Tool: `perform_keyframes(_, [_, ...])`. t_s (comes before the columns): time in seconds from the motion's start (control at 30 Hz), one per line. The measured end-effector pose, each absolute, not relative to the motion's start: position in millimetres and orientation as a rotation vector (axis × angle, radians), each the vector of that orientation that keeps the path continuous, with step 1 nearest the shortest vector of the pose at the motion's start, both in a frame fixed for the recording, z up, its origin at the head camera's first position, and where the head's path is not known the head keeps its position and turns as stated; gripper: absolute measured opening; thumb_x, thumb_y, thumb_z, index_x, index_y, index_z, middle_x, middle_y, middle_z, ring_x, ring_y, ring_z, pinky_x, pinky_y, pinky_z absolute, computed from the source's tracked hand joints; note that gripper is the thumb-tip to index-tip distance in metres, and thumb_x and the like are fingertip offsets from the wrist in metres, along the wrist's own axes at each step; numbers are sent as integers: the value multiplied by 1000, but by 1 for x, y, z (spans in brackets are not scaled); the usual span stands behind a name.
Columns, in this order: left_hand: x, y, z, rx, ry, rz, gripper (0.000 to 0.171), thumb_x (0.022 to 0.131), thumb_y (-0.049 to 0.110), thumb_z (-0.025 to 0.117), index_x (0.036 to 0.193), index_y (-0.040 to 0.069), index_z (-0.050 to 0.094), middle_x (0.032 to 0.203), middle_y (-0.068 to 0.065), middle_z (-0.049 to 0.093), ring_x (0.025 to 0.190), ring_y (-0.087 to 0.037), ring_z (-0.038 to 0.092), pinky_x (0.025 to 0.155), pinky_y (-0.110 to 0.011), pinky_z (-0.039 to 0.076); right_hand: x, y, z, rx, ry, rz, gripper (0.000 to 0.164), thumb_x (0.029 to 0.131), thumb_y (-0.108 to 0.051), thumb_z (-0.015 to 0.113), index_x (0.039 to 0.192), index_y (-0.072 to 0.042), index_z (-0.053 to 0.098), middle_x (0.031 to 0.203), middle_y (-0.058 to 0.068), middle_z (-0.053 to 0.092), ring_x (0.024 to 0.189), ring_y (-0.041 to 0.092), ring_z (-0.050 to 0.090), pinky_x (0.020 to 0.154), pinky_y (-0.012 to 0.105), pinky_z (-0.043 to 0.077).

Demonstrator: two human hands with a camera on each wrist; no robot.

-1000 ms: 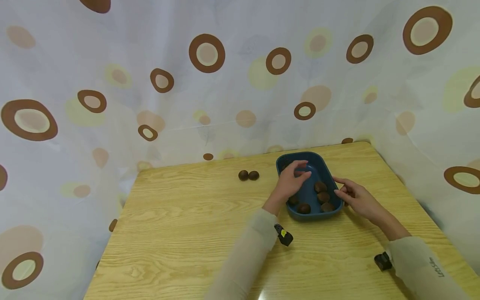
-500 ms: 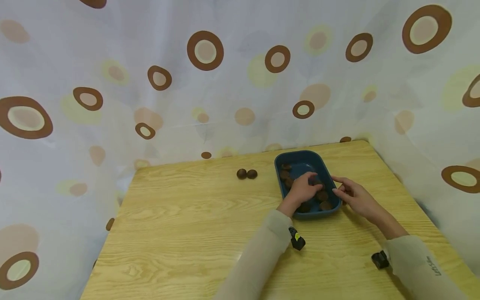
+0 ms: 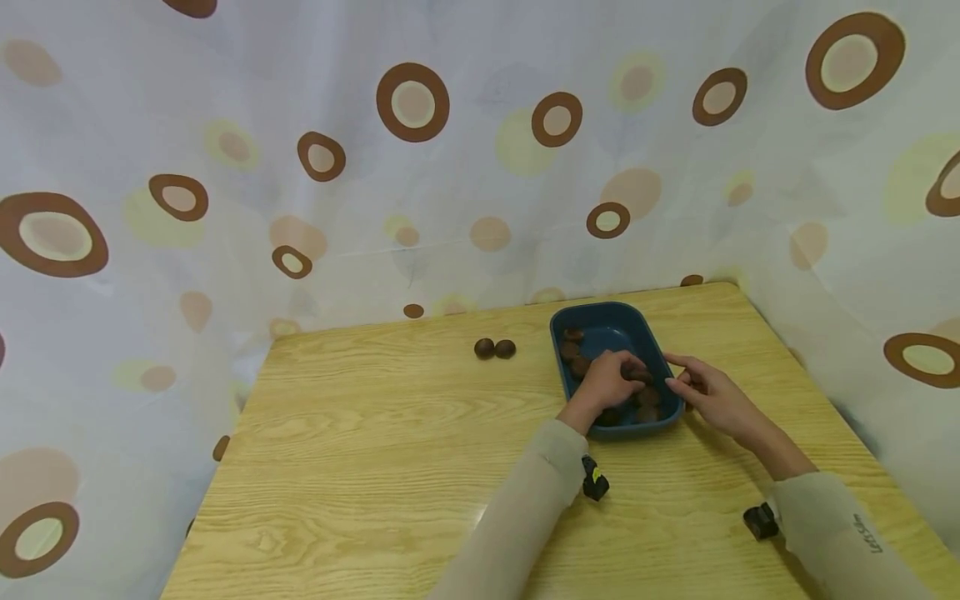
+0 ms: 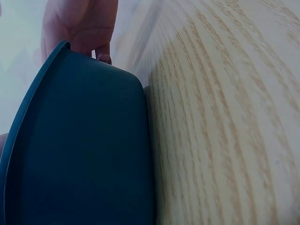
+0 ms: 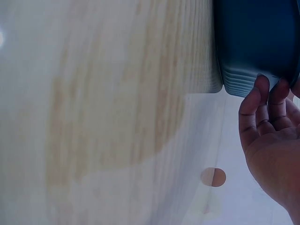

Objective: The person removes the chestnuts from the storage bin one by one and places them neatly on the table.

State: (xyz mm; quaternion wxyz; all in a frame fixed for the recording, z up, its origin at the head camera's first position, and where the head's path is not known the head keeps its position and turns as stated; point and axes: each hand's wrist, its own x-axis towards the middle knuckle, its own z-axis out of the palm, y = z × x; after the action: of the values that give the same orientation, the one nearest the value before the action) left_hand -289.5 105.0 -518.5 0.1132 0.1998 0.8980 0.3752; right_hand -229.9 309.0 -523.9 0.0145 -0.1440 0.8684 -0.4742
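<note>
While the left hand [image 3: 606, 381], fingers curled, pinches a chestnut [image 3: 639, 375] inside the box [image 3: 633, 431], the right hand [image 3: 712, 396], fingers bent, touches the wall right of that grip, its hold unclear.

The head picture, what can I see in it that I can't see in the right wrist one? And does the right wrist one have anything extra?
Only the head picture: the inside of the blue tub, the round brown things in it, two more on the table, and the left hand reaching into the tub.

Only the right wrist picture: the ridges on the outside of the tub.

Both: the right hand touching the tub, the wooden table and the spotted curtain.
</note>
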Motion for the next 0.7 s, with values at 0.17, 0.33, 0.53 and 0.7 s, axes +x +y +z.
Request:
perform_keyframes(0.17, [-289, 106, -519, 565, 2622, 1114, 21, 100, 14, 71, 121, 17, 72, 118, 2, 72, 114, -15, 65, 92, -24, 53, -230, 309, -524, -446, 2698, -1482, 52, 110, -15, 52, 156, 7, 38, 92, 15, 61, 67, 23, 57, 57, 33, 49])
perform_keyframes(0.33, [-291, 107, -521, 591, 2639, 1096, 21, 100, 15, 71, 121, 18, 73, 116, 2, 73, 110, -13, 67, 86, -22, 54, -230, 309, -524, -453, 2704, -1483, 52, 110, -14, 52, 155, 7, 39, 91, 15, 61, 67, 24, 57, 57, 33, 49])
perform_keyframes(0.53, [-292, 106, -522, 599, 2658, 1144, 20, 100, 17, 71, 120, 19, 74, 115, 3, 74, 108, -11, 67, 87, -21, 53, -231, 310, -526, -458, 2704, -1483, 52, 110, -14, 52, 155, 7, 38, 92, 16, 61, 67, 25, 57, 57, 33, 49])
perform_keyframes(0.7, [-291, 105, -522, 599, 2665, 1232, 20, 100, 16, 71, 120, 19, 75, 114, 3, 74, 103, -10, 67, 84, -20, 53, -230, 310, -526, -456, 2698, -1489, 52, 110, -14, 52, 156, 7, 38, 92, 17, 60, 67, 26, 57, 57, 33, 49])
